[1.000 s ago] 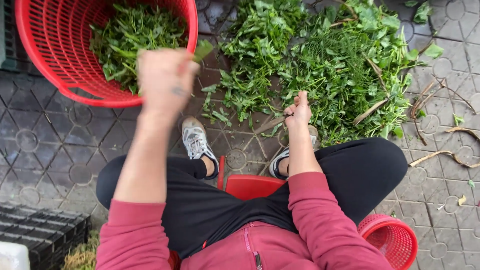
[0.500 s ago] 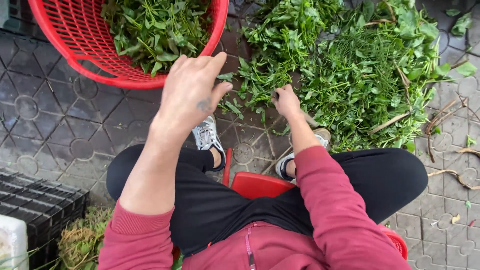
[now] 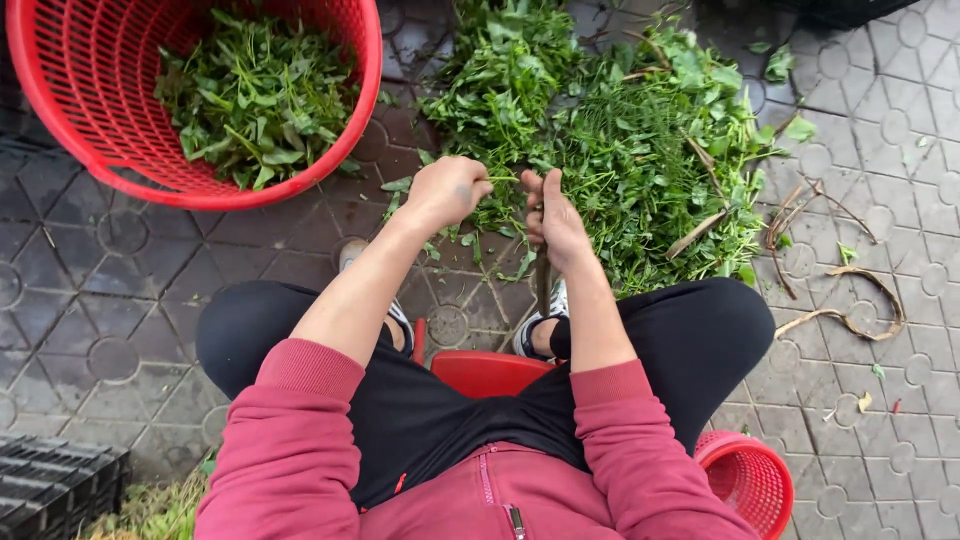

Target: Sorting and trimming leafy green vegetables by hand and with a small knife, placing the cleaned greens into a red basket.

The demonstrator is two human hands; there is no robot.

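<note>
The person sits on a low red stool (image 3: 485,372) over a paved floor (image 3: 120,290) of grey patterned tiles, knees spread, in black trousers and a dark red zip jacket; both hands meet in front of the knees, at the near edge of a heap of green leafy stems (image 3: 640,140) that lies on the floor. The left hand (image 3: 445,192) is curled into a loose fist, knuckles up, and pinches the end of a thin green stem (image 3: 503,180); that stem runs straight across to the right hand (image 3: 552,215). The right hand is closed too, its fingers (image 3: 533,188) bunched on the other end of the same stem, so that the stem stretches between the two hands, just above the loose leaves at the heap's edge; whether the right hand holds more sprigs beneath it, I cannot tell. A big red basket (image 3: 60,120) stands to the left, well apart from the hands, and holds picked leaves (image 3: 255,95); a smaller red basket (image 3: 745,480) sits by the right thigh. Dry brown stalks (image 3: 840,300) lie on the tiles to the right of the heap; a black crate (image 3: 50,485) shows at the lower left corner.
</note>
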